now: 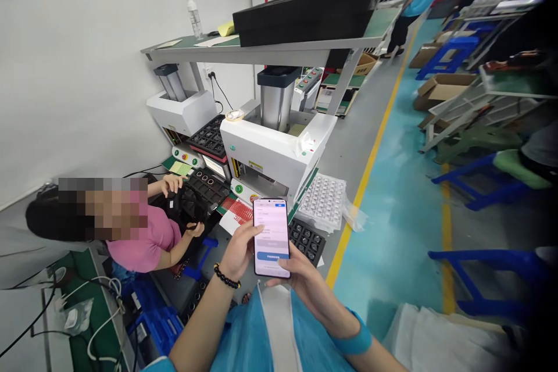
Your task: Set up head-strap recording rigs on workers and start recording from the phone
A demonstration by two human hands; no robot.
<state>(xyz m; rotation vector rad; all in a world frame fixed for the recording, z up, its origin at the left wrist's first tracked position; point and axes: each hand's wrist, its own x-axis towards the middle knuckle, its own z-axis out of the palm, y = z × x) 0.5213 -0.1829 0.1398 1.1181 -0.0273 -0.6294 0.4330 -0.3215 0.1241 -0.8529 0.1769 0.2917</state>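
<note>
A smartphone with a lit screen is held upright in front of my body, between both hands. Grasping its left side is my left hand, a thumb or finger lying over the screen's edge; a dark bead bracelet circles that wrist. My right hand wraps the lower right side, its thumb on the lower screen. The screen shows a pale page with a blue button near the bottom. My fingers behind the phone are hidden.
Left, a seated person in pink handles a black tray. Ahead stand white press machines under a shelf. Clear plastic trays lie right of the bench. Blue stools stand beyond the yellow floor line.
</note>
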